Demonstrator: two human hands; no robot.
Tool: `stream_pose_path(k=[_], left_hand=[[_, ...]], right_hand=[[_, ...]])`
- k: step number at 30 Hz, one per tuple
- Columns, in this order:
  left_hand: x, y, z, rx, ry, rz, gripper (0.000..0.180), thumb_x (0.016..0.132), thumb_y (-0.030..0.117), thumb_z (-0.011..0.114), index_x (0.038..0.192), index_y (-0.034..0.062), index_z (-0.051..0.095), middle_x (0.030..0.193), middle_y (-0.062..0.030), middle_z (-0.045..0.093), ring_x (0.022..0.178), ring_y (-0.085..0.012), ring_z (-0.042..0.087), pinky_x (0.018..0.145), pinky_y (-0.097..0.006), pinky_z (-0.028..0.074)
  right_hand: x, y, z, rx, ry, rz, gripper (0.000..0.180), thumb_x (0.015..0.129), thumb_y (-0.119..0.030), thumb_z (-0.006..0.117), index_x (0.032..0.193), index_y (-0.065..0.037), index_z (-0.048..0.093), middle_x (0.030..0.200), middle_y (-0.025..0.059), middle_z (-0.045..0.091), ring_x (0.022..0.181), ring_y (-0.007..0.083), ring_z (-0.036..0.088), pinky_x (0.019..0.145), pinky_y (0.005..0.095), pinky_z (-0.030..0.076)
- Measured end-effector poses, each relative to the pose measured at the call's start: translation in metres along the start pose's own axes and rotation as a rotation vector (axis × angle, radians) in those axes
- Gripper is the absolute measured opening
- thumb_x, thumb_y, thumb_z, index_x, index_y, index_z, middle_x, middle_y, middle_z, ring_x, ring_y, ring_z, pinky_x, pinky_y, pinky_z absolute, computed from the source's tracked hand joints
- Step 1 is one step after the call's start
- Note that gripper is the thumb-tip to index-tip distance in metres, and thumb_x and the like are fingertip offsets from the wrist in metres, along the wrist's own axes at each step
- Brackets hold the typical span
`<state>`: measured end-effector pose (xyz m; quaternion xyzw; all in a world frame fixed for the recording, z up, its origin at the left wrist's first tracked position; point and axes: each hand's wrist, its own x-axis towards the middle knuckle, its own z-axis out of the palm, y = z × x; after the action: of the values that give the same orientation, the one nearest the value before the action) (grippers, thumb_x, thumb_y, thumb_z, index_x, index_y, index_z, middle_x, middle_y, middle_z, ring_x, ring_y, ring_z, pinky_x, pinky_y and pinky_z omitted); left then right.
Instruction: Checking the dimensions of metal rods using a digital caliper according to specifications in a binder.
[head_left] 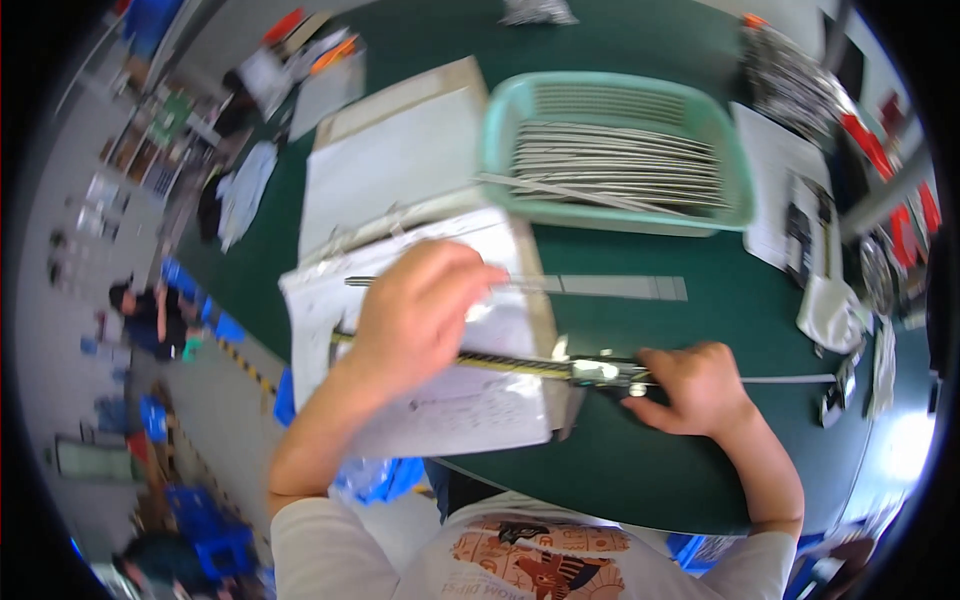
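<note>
My left hand (pixel 412 322) is closed over the open binder, its fingertips pinching a long thin flat metal strip (pixel 610 287). The strip lies crosswise, sticking out on both sides of the hand, with line marks near its right end. Closed around the slider end of a caliper (pixel 600 371) is my right hand (pixel 698 388). The caliper's scale bar runs left across the binder page and passes behind my left hand and wrist; its thin depth rod sticks out to the right. The binder (pixel 475 415) holds printed sheets in clear sleeves. Motion blurs the left fingers slightly.
A mint-green plastic basket (pixel 742 190) with many similar metal strips stands beyond the hands, one strip lying slantwise over its near side. On the right of the green table (pixel 650 460) are paper, metal tools (pixel 800 235) and a white pouch (pixel 832 315). Bagged items (pixel 790 80) lie far right.
</note>
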<state>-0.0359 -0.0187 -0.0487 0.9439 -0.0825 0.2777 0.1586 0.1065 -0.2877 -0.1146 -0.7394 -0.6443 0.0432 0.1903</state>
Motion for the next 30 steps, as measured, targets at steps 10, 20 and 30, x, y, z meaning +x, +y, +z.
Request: stream_pose_path(k=[10,20,30], left_hand=[[-0.122,0.039,0.009,-0.222,0.161,-0.376,0.016,0.075,0.000,0.064,0.091,0.0036,0.061,0.087,-0.0080,0.054,0.081,-0.0258,0.054,0.069,-0.034,0.045],[-0.129,0.037,0.008,-0.253,0.029,-0.410,0.014,0.078,-0.002,0.060,0.089,0.0060,0.059,0.092,-0.0083,0.052,0.091,-0.0267,0.054,0.107,-0.050,0.033],[-0.131,0.036,0.002,-0.271,-0.062,-0.450,0.017,0.077,-0.005,0.059,0.089,0.0063,0.060,0.093,-0.0084,0.051,0.098,-0.0266,0.054,0.108,-0.052,0.030]], right_hand=[[-0.005,0.001,-0.006,-0.050,0.047,0.026,0.051,0.069,-0.031,0.067,0.107,0.002,0.062,0.066,0.0126,0.060,0.054,0.0289,0.057,0.052,0.0376,0.042],[-0.009,0.005,-0.009,-0.067,-0.024,0.051,0.047,0.072,-0.031,0.065,0.105,0.003,0.062,0.075,0.0157,0.064,0.059,0.0310,0.060,0.057,0.0374,0.046],[-0.011,0.006,-0.012,-0.065,-0.064,0.087,0.045,0.074,-0.032,0.063,0.102,0.003,0.062,0.073,0.0154,0.063,0.060,0.0316,0.060,0.058,0.0386,0.046]])
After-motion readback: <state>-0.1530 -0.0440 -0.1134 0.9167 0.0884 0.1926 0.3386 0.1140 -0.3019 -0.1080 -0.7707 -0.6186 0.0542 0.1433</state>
